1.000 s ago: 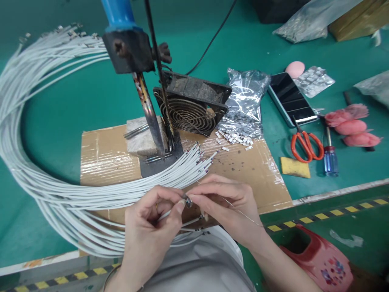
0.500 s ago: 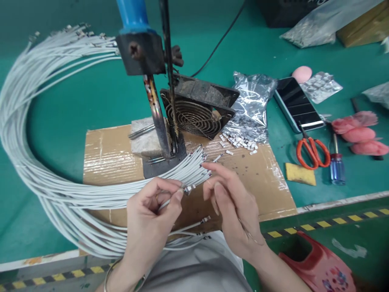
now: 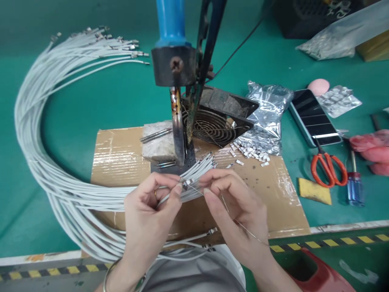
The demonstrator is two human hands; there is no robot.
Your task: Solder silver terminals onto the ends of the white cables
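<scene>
My left hand (image 3: 153, 215) is closed on a white cable, pinching it just behind the small metal connector (image 3: 189, 182) at its end. Between the thumb and forefinger of my right hand (image 3: 238, 211) is a thin solder wire (image 3: 197, 189). Its free end reaches the connector, and the rest runs back across my palm. Just beyond my fingers, a bundle of white cables (image 3: 200, 166) lies with its stripped ends to the right. A blue-handled soldering iron (image 3: 170, 24) points downward in a clamp above the work, its tip at a dark base.
A cardboard sheet (image 3: 282, 211) covers the middle of the green table. Behind the iron leans a black fan (image 3: 219, 125). Small connectors (image 3: 251, 152) lie beside a silvery bag (image 3: 270, 101). Rightward are a phone (image 3: 314, 117), orange scissors (image 3: 328, 170) and a screwdriver (image 3: 355, 188).
My right hand has moved in to the connector, its fingers now closed on the solder wire. My left hand keeps hold of the cable. The whole view has shifted slightly.
</scene>
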